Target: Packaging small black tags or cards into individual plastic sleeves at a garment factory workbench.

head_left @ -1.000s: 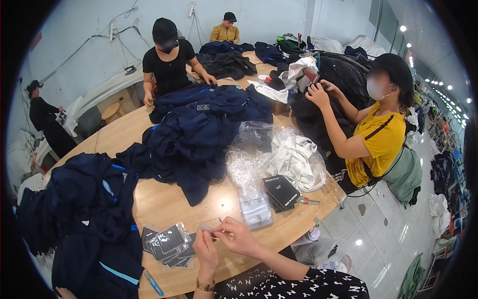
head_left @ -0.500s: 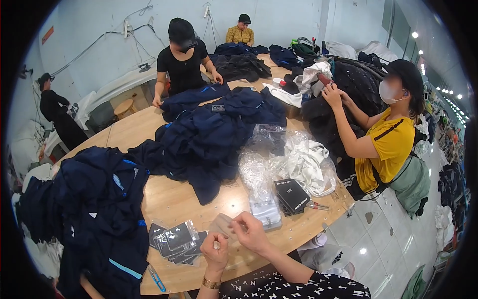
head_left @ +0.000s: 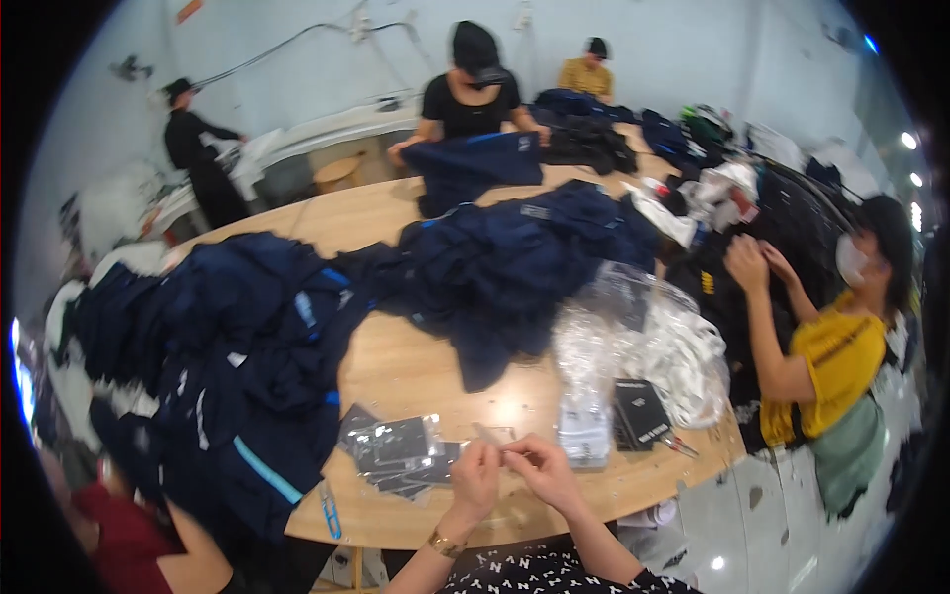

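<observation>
Over the table's near edge my left hand [head_left: 477, 477] and my right hand [head_left: 540, 469] meet at the fingertips, both pinched closed. Between them a small clear plastic bag [head_left: 486, 433] sticks up, thin and hard to see. Just left of my hands lie several dark cards in clear bags [head_left: 401, 443], loosely overlapping. To the right of my right hand sit a stack of clear plastic bags [head_left: 584, 433] and a stack of black printed cards [head_left: 641, 411]. Blue-handled thread snips [head_left: 330, 510] rest near the table's edge, left of the cards.
Navy garments [head_left: 228, 346] heap up at the left, with another navy pile [head_left: 505, 267] mid-table. Crumpled clear plastic and white cloth [head_left: 683, 356] lie at the right. A second pair of snips [head_left: 678, 445] is by the black cards. Co-workers stand around; a red-clothed person [head_left: 119, 525] is close left.
The view has swung left, shifting the scene rightward. My hands have come together at the bag, which shows less. The co-worker across the table has lifted a navy garment.
</observation>
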`<state>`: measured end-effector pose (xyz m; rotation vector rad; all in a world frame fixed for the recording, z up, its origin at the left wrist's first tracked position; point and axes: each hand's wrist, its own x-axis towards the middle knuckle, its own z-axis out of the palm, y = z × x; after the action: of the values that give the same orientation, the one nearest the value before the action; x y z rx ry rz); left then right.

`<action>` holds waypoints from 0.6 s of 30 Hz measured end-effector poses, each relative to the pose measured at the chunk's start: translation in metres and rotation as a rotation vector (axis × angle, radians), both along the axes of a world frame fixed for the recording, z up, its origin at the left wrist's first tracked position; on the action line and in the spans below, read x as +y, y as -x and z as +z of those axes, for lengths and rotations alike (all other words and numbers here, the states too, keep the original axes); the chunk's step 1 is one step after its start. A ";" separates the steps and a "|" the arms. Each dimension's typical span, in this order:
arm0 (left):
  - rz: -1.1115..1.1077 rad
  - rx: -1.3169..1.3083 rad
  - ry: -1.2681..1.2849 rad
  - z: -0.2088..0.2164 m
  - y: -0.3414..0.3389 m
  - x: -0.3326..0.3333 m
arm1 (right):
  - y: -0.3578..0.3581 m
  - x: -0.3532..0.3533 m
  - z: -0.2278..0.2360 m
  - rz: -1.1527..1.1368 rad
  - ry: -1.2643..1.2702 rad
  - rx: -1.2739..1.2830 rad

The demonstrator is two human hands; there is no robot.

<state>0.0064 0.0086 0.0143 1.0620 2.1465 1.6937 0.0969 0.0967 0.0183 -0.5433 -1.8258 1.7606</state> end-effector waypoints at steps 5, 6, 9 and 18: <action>0.043 0.016 -0.165 -0.004 0.000 -0.003 | -0.001 -0.006 0.005 0.020 0.080 0.049; 0.043 0.110 -0.149 -0.006 0.003 -0.007 | 0.001 -0.010 0.008 -0.004 0.166 0.045; 0.021 0.261 -0.153 0.004 0.005 -0.005 | 0.005 -0.015 0.002 -0.164 -0.045 0.026; -0.021 0.432 -0.118 -0.002 0.008 -0.005 | 0.011 -0.022 0.010 -0.387 -0.545 -0.070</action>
<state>-0.0014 0.0035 0.0122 1.6045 2.2845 1.7245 0.0858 0.0747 0.0287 -0.6775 -1.9780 0.9511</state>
